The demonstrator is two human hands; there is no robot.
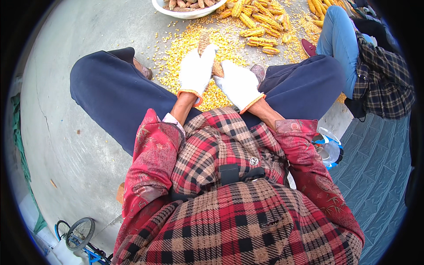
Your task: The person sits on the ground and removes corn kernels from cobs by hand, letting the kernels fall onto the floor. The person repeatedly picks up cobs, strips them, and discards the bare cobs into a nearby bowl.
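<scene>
My left hand (197,71), in a white glove with an orange cuff, grips a corn cob (203,40). The cob's reddish-brown, mostly bare end sticks out past the fingers. My right hand (237,81), gloved alike, is closed around a brownish cob piece (217,69) that meets the left hand's thumb side. Whether these are two cobs or one is hidden by the left glove. Loose yellow kernels (217,96) lie spread on the concrete beneath both hands, between my legs.
Ahead stands a white basin (188,14) of bare cobs. Yellow corn ears (265,25) are heaped to its right. Another person (338,43) sits at the right. A clear container with blue trim (329,149) is by my right elbow; a bicycle wheel (80,233) shows behind left.
</scene>
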